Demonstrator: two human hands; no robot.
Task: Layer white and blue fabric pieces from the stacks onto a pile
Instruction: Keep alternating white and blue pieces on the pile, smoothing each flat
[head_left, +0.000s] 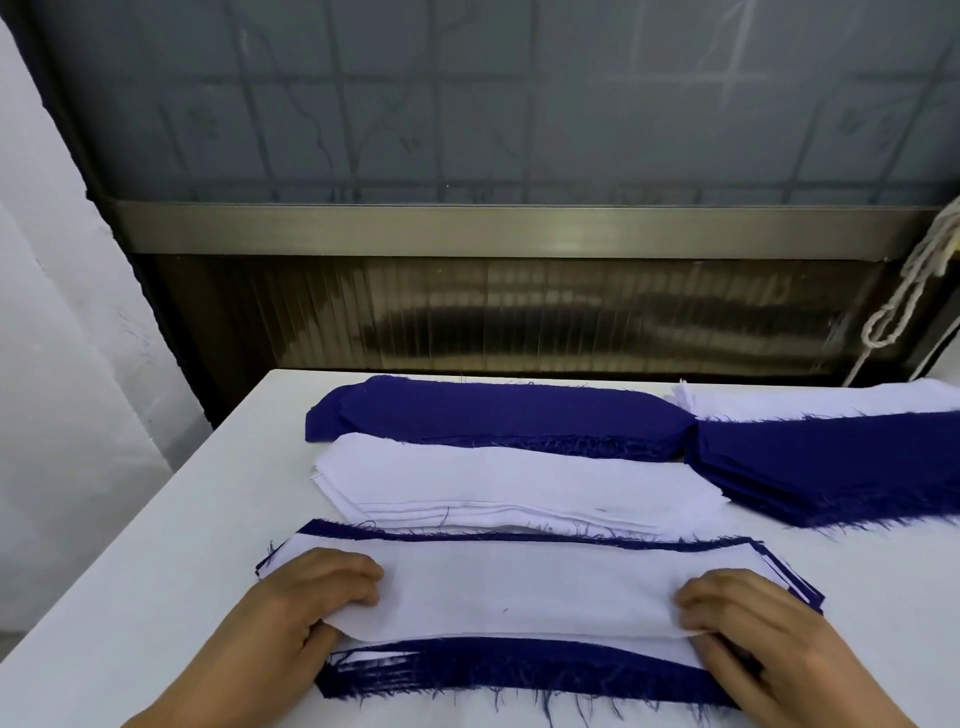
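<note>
A layered pile (519, 670) of blue and white pieces lies at the near table edge, frayed blue edges showing in front. A white fabric piece (524, 592) lies on top of it. My left hand (306, 608) pinches the piece's left end, thumb under its front edge. My right hand (748, 623) grips its right end the same way. Behind the pile sits a white stack (509, 483), and beyond that a blue stack (493, 410).
At the right, another blue stack (831, 467) lies with a white stack (831, 397) behind it. The white table (156, 561) ends at a dark window wall. A knotted white cord (904, 291) hangs at the far right.
</note>
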